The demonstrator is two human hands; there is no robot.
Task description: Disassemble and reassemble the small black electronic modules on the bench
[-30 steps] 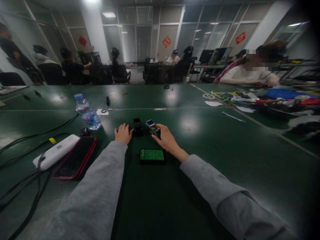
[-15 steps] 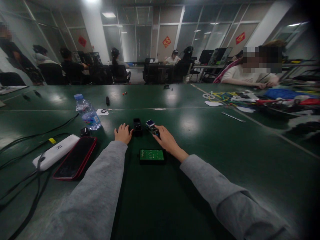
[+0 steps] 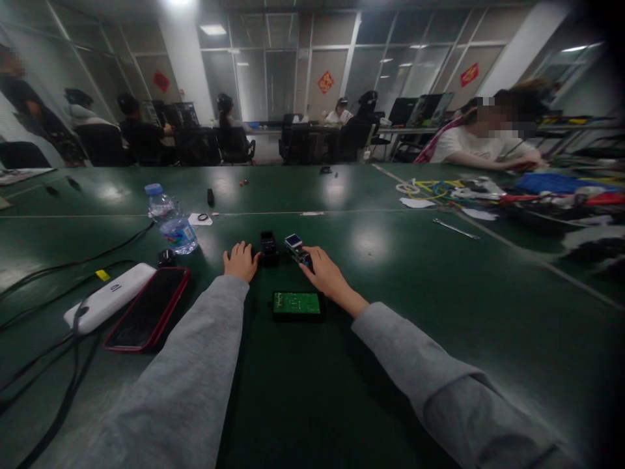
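Co-worker (image 3: 461, 144) shifted, right hand (image 3: 326, 271) gripping module (image 3: 293, 243), left hand (image 3: 241, 262) splayed, black holder (image 3: 268, 245) between, bottle (image 3: 170, 220) leftward

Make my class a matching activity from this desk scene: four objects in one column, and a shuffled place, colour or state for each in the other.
Column one:
1. Small-screen module
2. Flat circuit board
3. Phone
4. Wrench

Column two:
A. Red-edged, beside a white slab-shaped device
B. Silvery, out on the table to the right of both hands
C. Held in the right hand
D. Green, set in a black frame

Right pairs: 1-C, 2-D, 3-A, 4-B
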